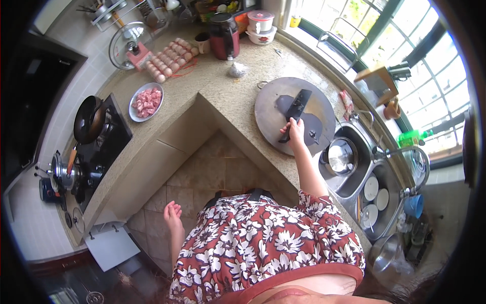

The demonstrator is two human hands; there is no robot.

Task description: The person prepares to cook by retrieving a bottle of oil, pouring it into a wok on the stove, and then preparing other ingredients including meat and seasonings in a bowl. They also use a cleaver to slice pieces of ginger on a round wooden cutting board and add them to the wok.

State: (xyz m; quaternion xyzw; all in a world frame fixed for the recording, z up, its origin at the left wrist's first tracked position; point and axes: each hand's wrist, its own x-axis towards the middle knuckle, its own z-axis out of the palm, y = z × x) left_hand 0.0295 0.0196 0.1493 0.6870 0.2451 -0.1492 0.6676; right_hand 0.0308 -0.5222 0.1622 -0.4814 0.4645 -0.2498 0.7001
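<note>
My right hand (pixel 295 131) grips the handle of a dark-bladed cleaver (pixel 300 103) above a large round cutting board (pixel 270 122). Whether the blade touches the board cannot be told. Dark wet patches mark the board, and a metal ring handle (pixel 262 84) is at its far left edge. Over the tiled floor, my left hand (pixel 172 213) hangs at my side, holding nothing, its fingers slightly curled and partly spread. On the counter to the left, an oval white dish (pixel 132 113) bears chunks of raw meat (pixel 147 102).
Right of the board is a double sink (pixel 351 186) with a metal pot (pixel 341 155) and several white dishes (pixel 381 199). A wok (pixel 89 119) and pressure cooker (pixel 60 171) stand at the left stove. An egg tray (pixel 171 59), electric kettle (pixel 224 36) and tied plastic bag (pixel 238 70) line the back.
</note>
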